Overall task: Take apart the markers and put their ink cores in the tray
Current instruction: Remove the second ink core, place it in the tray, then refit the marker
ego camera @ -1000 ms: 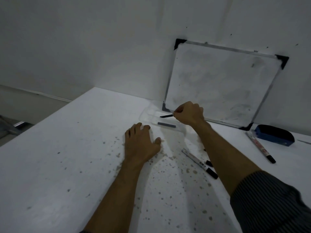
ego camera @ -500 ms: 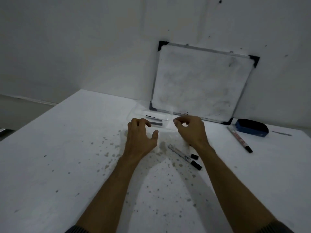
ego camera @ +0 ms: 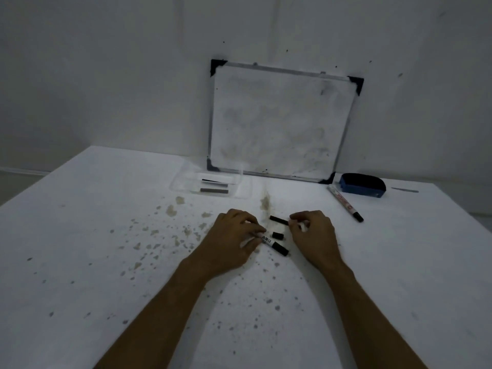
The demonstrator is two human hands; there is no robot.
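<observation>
White, stained surface point(ego camera: 106, 262) first, with the clear tray point(ego camera: 242, 182) well back by the whiteboard point(ego camera: 279, 123), two ink cores point(ego camera: 214, 191) already lying in it. Closer in, both hands are down on the marker parts. Left hand point(ego camera: 231, 243) has its fingers closed on a marker point(ego camera: 271, 244), long axis slanting, black end pointing toward the person's right. Right hand point(ego camera: 314, 235) pinches a black piece point(ego camera: 279, 220) pointing left and away. A small black cap point(ego camera: 277, 235) lies loose between the hands. Another marker point(ego camera: 344, 203) waits far right.
</observation>
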